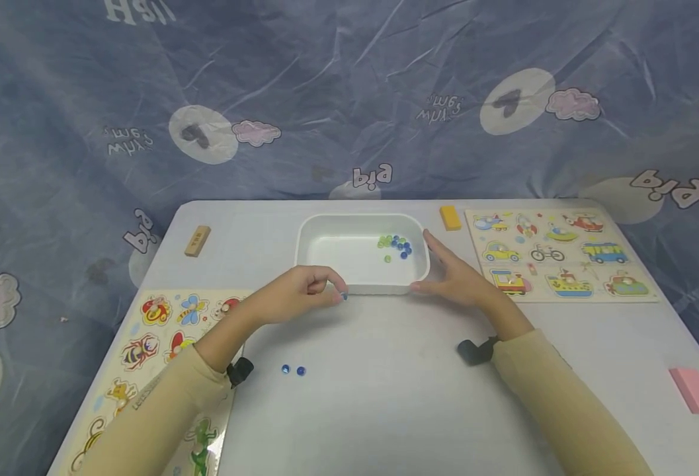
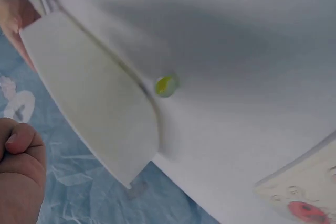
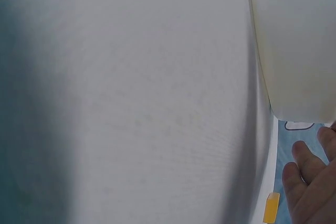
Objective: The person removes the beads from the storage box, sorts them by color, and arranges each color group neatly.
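The left hand (image 1: 294,294) pinches a blue marble (image 1: 344,297) between thumb and fingers, just outside the front wall of a white tray (image 1: 325,222). My right hand (image 1: 457,276) grips the tray's right end, thumb at the front corner and fingers along the right side. Several green marbles (image 1: 387,259) and blue marbles (image 1: 405,255) lie in the tray's right half. Two blue marbles, a left one (image 1: 286,369) and a right one (image 1: 301,371), lie on the table nearer the body. In the left wrist view, a yellow-green marble (image 2: 167,85) appears beside the tray wall (image 2: 94,98).
An insect puzzle board (image 1: 141,324) lies under the left forearm. A vehicle puzzle board (image 1: 554,231) is at the back right, with a yellow block (image 1: 450,218) beside it. A wooden block (image 1: 197,241) stands back left; a pink block (image 1: 696,391) lies at the right edge.
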Demonstrator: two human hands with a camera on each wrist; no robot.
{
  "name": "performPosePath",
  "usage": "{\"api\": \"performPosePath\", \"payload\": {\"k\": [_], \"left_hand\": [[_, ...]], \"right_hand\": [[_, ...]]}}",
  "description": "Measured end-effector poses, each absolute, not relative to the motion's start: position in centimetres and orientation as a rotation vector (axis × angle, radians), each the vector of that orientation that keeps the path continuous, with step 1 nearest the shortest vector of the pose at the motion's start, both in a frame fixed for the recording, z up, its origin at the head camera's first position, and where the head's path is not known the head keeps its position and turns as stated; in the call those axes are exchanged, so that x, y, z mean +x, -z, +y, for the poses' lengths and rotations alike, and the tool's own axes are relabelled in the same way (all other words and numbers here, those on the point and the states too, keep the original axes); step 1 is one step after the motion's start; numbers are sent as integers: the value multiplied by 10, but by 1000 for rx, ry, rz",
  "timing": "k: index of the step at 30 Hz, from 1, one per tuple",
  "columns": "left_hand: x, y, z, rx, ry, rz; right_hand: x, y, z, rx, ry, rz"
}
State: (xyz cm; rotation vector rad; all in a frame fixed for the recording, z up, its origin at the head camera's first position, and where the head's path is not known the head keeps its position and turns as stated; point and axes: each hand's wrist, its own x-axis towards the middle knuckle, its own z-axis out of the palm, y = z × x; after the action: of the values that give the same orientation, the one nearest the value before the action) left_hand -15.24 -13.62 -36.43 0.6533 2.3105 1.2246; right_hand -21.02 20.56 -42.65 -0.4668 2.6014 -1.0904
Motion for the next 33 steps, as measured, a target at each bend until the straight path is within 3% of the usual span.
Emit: {"api": "performPosePath", "payload": {"k": [14, 33], "left_hand": [[-129, 404, -149, 724, -857, 2234], [-129, 421, -143, 724, -690, 2217]], "right_hand": [[-210, 427, 205, -489, 1105, 2595], [-210, 425, 205, -463, 1073, 2606]]}}
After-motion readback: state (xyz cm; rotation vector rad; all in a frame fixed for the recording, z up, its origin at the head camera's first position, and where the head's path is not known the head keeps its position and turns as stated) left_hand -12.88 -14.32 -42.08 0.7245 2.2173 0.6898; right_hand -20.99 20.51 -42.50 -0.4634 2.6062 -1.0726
